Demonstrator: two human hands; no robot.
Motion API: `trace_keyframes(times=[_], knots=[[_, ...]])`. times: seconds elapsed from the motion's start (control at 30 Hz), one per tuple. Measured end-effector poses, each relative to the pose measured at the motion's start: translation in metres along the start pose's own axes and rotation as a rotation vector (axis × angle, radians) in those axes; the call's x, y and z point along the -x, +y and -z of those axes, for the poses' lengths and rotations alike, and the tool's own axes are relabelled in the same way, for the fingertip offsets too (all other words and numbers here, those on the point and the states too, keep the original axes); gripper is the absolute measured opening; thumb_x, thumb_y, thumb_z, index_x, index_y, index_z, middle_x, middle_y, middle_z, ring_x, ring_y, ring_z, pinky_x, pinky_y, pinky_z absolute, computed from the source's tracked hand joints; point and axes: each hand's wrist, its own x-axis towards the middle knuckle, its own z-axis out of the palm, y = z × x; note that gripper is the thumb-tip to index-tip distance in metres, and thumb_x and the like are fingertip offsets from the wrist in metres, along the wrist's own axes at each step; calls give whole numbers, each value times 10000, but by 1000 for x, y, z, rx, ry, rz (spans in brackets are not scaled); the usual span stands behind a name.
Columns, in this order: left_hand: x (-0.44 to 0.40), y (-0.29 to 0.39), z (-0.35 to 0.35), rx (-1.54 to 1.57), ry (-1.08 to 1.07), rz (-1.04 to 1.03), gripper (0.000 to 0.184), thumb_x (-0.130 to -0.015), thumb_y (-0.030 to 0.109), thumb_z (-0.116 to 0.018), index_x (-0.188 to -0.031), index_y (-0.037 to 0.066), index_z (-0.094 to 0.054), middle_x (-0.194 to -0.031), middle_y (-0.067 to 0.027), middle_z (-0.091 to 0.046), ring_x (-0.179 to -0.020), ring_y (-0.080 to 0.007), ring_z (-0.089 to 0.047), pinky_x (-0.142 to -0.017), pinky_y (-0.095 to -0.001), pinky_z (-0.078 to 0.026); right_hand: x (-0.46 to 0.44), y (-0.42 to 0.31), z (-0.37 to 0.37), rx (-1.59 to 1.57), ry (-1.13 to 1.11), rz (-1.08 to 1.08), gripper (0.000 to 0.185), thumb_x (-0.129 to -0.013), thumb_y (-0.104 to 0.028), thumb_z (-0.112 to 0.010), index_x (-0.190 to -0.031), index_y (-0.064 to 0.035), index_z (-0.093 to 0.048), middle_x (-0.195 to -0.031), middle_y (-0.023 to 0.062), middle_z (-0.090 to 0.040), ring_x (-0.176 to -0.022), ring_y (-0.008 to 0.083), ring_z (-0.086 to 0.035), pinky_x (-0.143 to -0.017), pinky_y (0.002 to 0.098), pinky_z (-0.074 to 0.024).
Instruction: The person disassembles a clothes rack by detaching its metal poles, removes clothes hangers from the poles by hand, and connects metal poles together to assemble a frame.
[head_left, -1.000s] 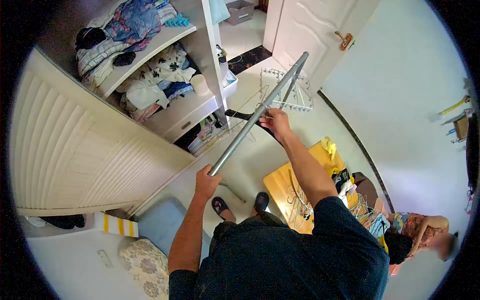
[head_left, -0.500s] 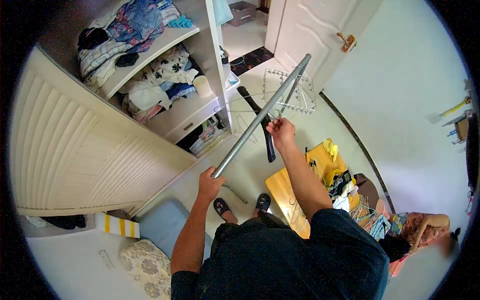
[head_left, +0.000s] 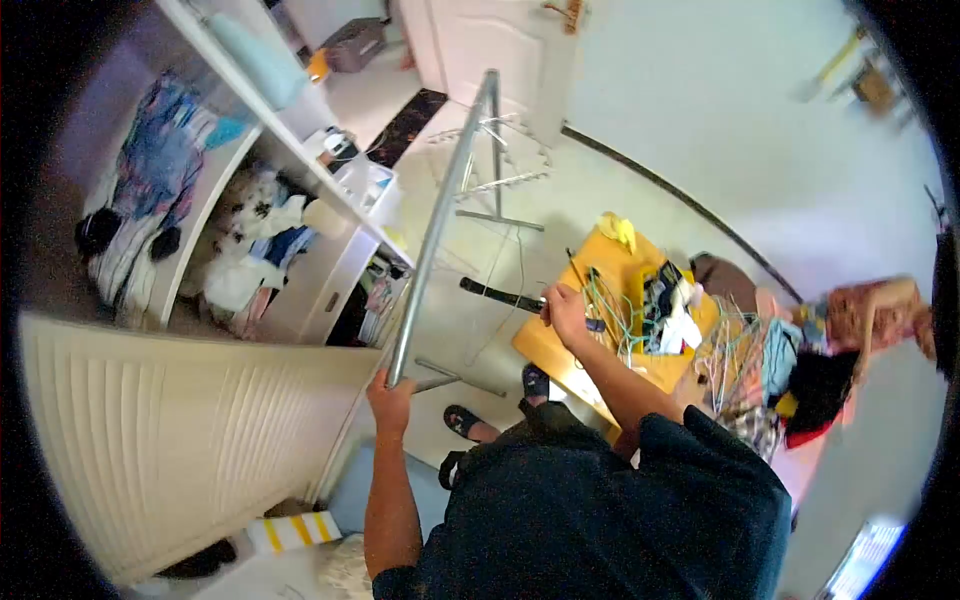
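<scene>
Our right hand [head_left: 567,315], fingers curled, seems to hold the black hanger [head_left: 500,295] by the left edge of the wooden table [head_left: 548,350]; our left hand [head_left: 390,400] wraps the metal rail [head_left: 432,238], left of that table. We'd call this hanger handling; moving it calls for a steady rail.

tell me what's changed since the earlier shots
The right hand has moved away from the metal rail toward the wooden table, taking the black hanger with it; the camera view has turned too. Unchanged: the left hand keeps its grip on the rail's near end.
</scene>
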Motion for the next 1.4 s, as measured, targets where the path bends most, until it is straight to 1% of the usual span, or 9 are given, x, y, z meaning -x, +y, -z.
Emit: trace_keyframes(times=[0.07, 0.13, 0.47, 0.6, 0.8, 0.9, 1.2, 1.33, 1.4], knots=[[7, 33, 1, 102, 40, -35, 151, -759, 120, -690, -816, 3, -615, -749, -86, -601, -698, -210, -568, -679, -391, -480, 17, -4, 33, -90, 35, 12, 265, -984, -209, -528, -843, -4, -619, -604, 93, -587, -470, 157, -550, -449, 304, -431], [7, 30, 1, 233, 47, 248, 126, -784, 109, -684, -811, 5, -618, -771, -68, -622, -721, -202, -592, -701, -380, -494, 34, -10, 70, -73, 75, 33, 296, -1004, -226, -503, -834, -5, -605, -606, 92, -584, -470, 150, -542, -451, 300, -424], [-3, 35, 8, 349, -127, 125, 98, -772, 71, -675, -827, 15, -617, -753, -37, -605, -711, -163, -566, -725, -323, -482, 91, 36, 254, -304, 753, 80, 284, -963, -263, -535, -848, -13, -600, -670, 97, -574, -492, 195, -569, -471, 315, -446], [-5, 35, 7, 389, -109, 149, 111, -717, 61, -695, -783, 39, -608, -707, -16, -596, -701, -125, -552, -702, -290, -451, 66, 57, 292, -764, 1000, 10, 247, -971, -221, -523, -806, -39, -540, -670, 94, -537, -548, 230, -566, -510, 369, -484], [-5, 45, 3, 374, -101, 148, 97, -744, 72, -682, -776, 51, -592, -691, -23, -600, -649, -122, -527, -680, -281, -422, 11, 118, 320, -1098, 822, -37, 191, -1035, -167, -456, -943, -24, -543, -865, 101, -595, -844, 291, -669, -736, 415, -597], [-3, 51, 6, 348, -110, 166, 81, -747, 56, -667, -783, 44, -596, -703, -29, -610, -657, -125, -539, -691, -279, -429, -4, 135, 315, -1029, 784, -319, 129, -1010, -112, -479, -976, -17, -559, -946, 129, -590, -879, 340, -672, -729, 463, -600], [-1, 50, 4, 378, -82, 170, 72, -744, 48, -660, -765, 28, -594, -726, -48, -634, -684, -142, -567, -704, -291, -448, 4, 138, 302, -560, 771, -400, 350, -935, -238, -649, -1172, 12, -590, -1051, 130, -644, -779, 333, -734, -554, 386, -574], [-2, 43, 4, 416, -67, 163, 57, -759, 50, -661, -772, 16, -617, -745, -56, -644, -708, -159, -594, -745, -312, -489, 24, 147, 298, -269, 754, -466, 328, -920, -252, -692, -1129, -5, -638, -996, 111, -692, -760, 263, -736, -570, 366, -572], [0, 52, 3, 347, -65, 163, 75, -767, 52, -667, -815, -2, -647, -760, -63, -649, -730, -169, -613, -767, -322, -509, 42, 136, 292, -141, 889, -378, 254, -910, -257, -713, -976, -12, -703, -779, 56, -675, -654, 184, -679, -525, 312, -535]])
